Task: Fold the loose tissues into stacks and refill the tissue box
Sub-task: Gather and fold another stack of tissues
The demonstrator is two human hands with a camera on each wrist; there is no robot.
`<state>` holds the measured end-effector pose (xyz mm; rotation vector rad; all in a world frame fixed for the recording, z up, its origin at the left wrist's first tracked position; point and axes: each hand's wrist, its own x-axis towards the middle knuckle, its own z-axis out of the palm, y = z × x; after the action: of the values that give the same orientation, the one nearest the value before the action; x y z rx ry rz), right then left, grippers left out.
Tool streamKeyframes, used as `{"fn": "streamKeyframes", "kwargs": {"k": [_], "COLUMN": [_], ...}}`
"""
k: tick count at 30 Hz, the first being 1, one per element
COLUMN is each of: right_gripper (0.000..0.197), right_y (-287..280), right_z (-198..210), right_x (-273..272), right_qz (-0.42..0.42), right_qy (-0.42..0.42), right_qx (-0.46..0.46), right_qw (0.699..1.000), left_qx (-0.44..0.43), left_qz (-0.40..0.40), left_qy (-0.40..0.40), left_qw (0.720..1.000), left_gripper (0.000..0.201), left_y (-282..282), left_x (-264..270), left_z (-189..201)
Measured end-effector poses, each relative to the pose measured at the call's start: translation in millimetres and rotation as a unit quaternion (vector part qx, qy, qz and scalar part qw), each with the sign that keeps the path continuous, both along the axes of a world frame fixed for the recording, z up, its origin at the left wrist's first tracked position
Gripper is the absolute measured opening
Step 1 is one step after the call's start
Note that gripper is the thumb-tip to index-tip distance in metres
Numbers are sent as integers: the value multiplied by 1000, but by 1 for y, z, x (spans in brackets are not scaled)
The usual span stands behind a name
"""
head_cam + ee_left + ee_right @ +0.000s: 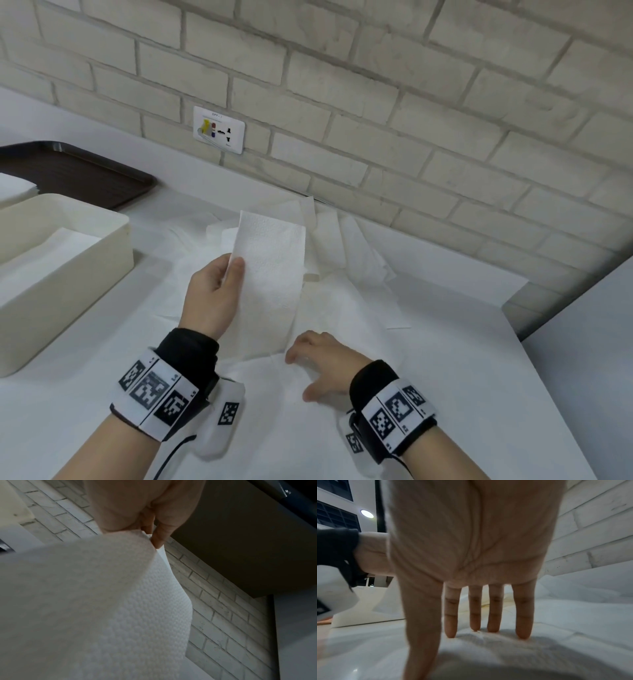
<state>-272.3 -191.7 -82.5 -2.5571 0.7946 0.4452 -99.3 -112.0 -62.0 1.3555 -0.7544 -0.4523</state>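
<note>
Here the left hand (pixel 212 294) pinches a folded tissue (pixel 270 274); right hand (pixel 322 363) spread flat.

Head view: from above and behind both hands, looking forward and down over the table (pixel 445 394) toward the brick wall (pixel 376 85).
Left wrist view: from under the left hand (pixel 137 504), very close, tilted up along the folded tissue (pixel 102 601) to the wall.
Right wrist view: low, just over the table, looking along the right hand (pixel 471 534).
Shared: brick wall in all three; tissue box (pixel 68 246) in head and right wrist views.
</note>
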Motion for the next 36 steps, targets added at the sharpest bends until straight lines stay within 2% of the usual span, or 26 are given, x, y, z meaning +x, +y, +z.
{"fn": "streamKeyframes", "kwargs": {"k": [3,7,9,12,14,16,18,21,23,26,28,31,34,36], "right_gripper": [37,41,32,25,23,17,8,18,21,30,33,38,35,28], "right_y": [0,1,-2,-10,-14,-15,-14,-14,-13,-11,-12,-10,-7,-5], "right_z": [2,2,2,5,12,22,31,44,57,77,86,95,100,101], "right_x": [0,4,6,5,3,1,-1,0,-2,-8,-11,-12,-11,-11], "right_qz": [10,63,58,0,-89,-191,-261,-293,-274,-180,-149,-151,-170,-169], "right_qy": [-14,37,27,-68,-181,-309,-417,-524,-569,-559,-549,-565,-582,-582], "right_qx": [-69,-162,-182,-183,-140,-49,30,63,87,100,126,144,172,187], "right_qw": [997,984,981,981,970,930,870,797,771,803,813,798,776,773], "left_qx": [7,15,17,10,-1,-14,-21,-17,-18,-22,-21,-24,-25,-22], "left_qz": [-2,-7,-11,7,31,49,62,72,76,78,80,85,86,91], "left_qy": [-9,0,0,-10,-12,0,3,-6,-10,-18,-33,-63,-75,-88], "left_qw": [1000,1000,1000,1000,999,999,998,997,997,997,996,994,993,992], "left_gripper": [28,27,26,22,16,14,15,15,15,20,21,24,28,27], "left_y": [3,2,1,1,2,3,2,1,0,-1,-1,-2,-3,-2], "left_x": [2,3,3,3,4,6,10,15,17,15,12,9,7,3], "left_z": [-1,-4,-7,-8,-7,-5,-5,-9,-12,-11,-8,-7,-9,-7]}}
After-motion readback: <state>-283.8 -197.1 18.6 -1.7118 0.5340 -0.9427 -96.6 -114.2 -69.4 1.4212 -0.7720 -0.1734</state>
